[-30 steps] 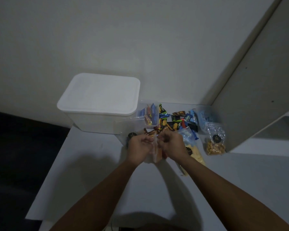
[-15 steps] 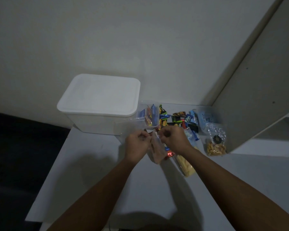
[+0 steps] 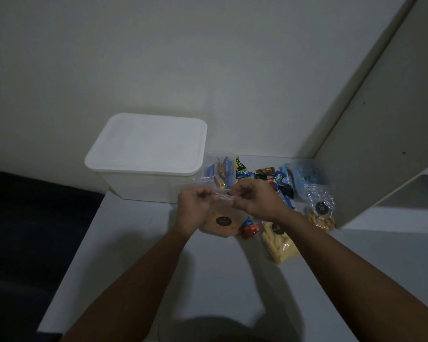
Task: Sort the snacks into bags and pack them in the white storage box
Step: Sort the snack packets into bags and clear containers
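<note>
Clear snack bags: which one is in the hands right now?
The orange snack bag, top edge pinched by left hand and right hand. The yellow-stick bag and nut bag lie untouched.

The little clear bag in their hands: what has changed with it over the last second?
Both hands, left and right, have turned the bag from edge-on to flat, so its dark label shows, and still pinch its top edge. The white box stays lidded; the other snacks haven't moved.

Pale grey tabletop (image 3: 139, 262) carrying a lidded white plastic storage box (image 3: 146, 154), loose colourful wrapped candies (image 3: 265, 176), a clear bag of yellow sticks (image 3: 279, 243) and a clear bag of brown snacks (image 3: 323, 213).
</note>
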Tool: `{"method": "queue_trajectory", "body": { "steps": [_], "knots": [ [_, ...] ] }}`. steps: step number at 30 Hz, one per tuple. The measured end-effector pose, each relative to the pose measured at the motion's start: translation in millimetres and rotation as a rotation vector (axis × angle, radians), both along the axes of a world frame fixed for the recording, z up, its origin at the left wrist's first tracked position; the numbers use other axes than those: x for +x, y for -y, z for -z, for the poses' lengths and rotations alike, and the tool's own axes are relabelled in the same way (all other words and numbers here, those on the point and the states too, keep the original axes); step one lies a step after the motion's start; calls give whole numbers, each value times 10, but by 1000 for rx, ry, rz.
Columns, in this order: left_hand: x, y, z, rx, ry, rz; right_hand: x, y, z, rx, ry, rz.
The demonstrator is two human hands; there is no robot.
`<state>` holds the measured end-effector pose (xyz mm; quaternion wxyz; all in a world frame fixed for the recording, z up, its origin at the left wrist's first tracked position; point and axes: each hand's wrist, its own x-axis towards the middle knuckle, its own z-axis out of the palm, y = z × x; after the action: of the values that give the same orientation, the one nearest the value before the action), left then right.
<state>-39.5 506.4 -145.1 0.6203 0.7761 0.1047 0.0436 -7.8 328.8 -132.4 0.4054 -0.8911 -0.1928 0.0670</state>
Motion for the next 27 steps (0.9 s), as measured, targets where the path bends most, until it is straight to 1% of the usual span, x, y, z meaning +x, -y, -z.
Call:
{"method": "queue_trajectory", "body": {
  "steps": [3,6,9,11,16,22,27],
  "knots": [
    [34,-27,-17,10,9,-39,-6,-8,30,-24,10,47],
    [49,-39,-44,16,28,6,-5,-29,28,-12,48,106],
    [46,-48,-78,65,54,81,-14,-45,-27,-36,63,106],
    [56,-45,-88,81,61,84,-18,-47,-63,-42,73,102],
    [65,-11,-143,86,57,32,-58,-68,-131,60,49,115],
    [55,-28,-175,82,38,114,-49,-65,-128,81,75,121],
    [62,4,-171,126,47,79,-82,-116,-129,148,65,131]
  ]
}}
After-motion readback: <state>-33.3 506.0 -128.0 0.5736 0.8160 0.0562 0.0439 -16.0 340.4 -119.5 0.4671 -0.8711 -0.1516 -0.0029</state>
